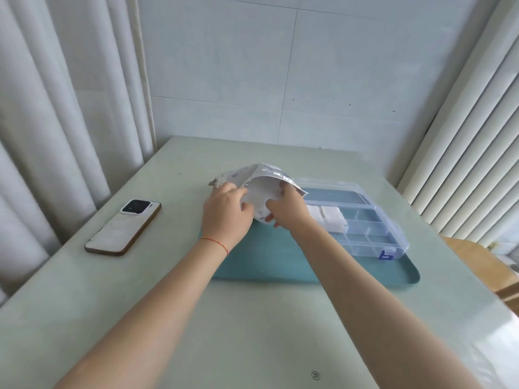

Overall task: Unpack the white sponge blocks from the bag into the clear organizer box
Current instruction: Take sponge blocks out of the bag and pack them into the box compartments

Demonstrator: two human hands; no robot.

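Note:
A crinkled white plastic bag (254, 175) is held above the teal mat (266, 262), just left of the clear organizer box (373, 234). My left hand (226, 213) grips the bag's left side. My right hand (289, 207) pinches the bag's lower open edge, where something white shows at the mouth (259, 204). White sponge blocks (330, 217) lie in a left compartment of the box, partly hidden behind my right wrist. The box lid stands open toward the back.
A phone (123, 227) lies face down on the pale green table (252, 332) to the left. Curtains hang on the left, blinds on the right, and a wooden chair (477, 265) stands beyond the table's right edge.

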